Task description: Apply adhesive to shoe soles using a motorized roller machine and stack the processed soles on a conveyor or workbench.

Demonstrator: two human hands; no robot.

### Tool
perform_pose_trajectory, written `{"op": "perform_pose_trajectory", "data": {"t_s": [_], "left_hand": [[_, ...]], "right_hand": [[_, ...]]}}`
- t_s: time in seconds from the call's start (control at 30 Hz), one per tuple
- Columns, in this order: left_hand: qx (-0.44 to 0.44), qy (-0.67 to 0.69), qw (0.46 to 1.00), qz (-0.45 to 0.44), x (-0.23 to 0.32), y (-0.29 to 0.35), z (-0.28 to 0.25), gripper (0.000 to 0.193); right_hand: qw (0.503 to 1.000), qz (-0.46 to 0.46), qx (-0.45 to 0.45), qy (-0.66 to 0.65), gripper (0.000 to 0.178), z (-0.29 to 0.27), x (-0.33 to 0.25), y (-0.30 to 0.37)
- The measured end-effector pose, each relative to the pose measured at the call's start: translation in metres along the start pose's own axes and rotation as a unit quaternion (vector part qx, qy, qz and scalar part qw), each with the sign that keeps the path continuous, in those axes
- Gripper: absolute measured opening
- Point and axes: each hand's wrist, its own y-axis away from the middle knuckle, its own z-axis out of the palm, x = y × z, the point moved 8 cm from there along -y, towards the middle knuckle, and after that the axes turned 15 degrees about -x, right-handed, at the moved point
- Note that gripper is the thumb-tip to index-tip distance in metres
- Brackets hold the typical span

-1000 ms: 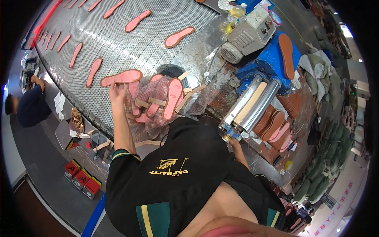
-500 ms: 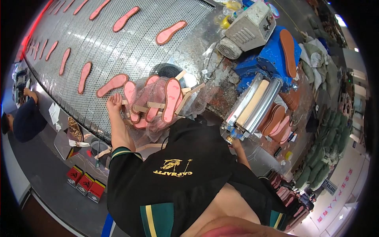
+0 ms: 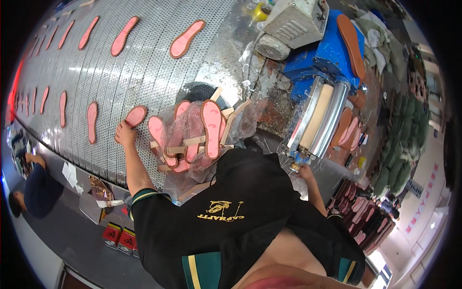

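Observation:
My left hand (image 3: pixel 125 134) reaches over the metal mesh conveyor (image 3: pixel 115 82). Its fingers close around the near end of a pink insole with a brown rim (image 3: pixel 136 115), which lies on the mesh. Just right of that hand, several similar insoles (image 3: pixel 211 127) lie in a pile on clear bubble wrap (image 3: pixel 185 180), with beige strips (image 3: pixel 195 140) among them. Down at the near end of a roller machine (image 3: pixel 321 120) is my right hand (image 3: pixel 305 172), beside a round metal fitting (image 3: pixel 294 166). Its fingers are small and partly hidden, so their grip is unclear.
More pink insoles (image 3: pixel 187 39) lie in rows along the conveyor. A grey motor housing (image 3: pixel 296 24) and a blue machine body (image 3: pixel 327 53) with a brown sole (image 3: pixel 351 45) stand far right. Another person (image 3: pixel 41 190) works at left, near red boxes (image 3: pixel 112 233).
My left hand has moved from beside the pile onto the end of the insole and closed there. My right hand stays by the roller's near end. The whole view has shifted somewhat.

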Motion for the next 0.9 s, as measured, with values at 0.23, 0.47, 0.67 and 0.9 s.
{"op": "perform_pose_trajectory", "data": {"t_s": [0.23,0.47,0.67,0.9], "left_hand": [[-0.038,-0.037,0.999,-0.006,0.019,0.005,0.013,0.037],[0.014,-0.067,0.998,0.007,-0.025,0.024,0.028,0.028],[-0.023,-0.049,0.998,0.014,-0.007,0.035,0.014,0.041],[0.088,0.048,0.989,0.106,0.095,0.068,-0.088,0.054]], "right_hand": [[0.998,0.000,0.051,-0.022,0.017,0.009,-0.002,0.025],[0.978,-0.118,0.113,0.127,0.022,-0.087,-0.029,0.026],[0.807,-0.315,0.456,0.203,0.019,-0.177,-0.199,0.166],[0.721,-0.446,0.484,0.217,0.036,-0.136,-0.412,0.244]]}}
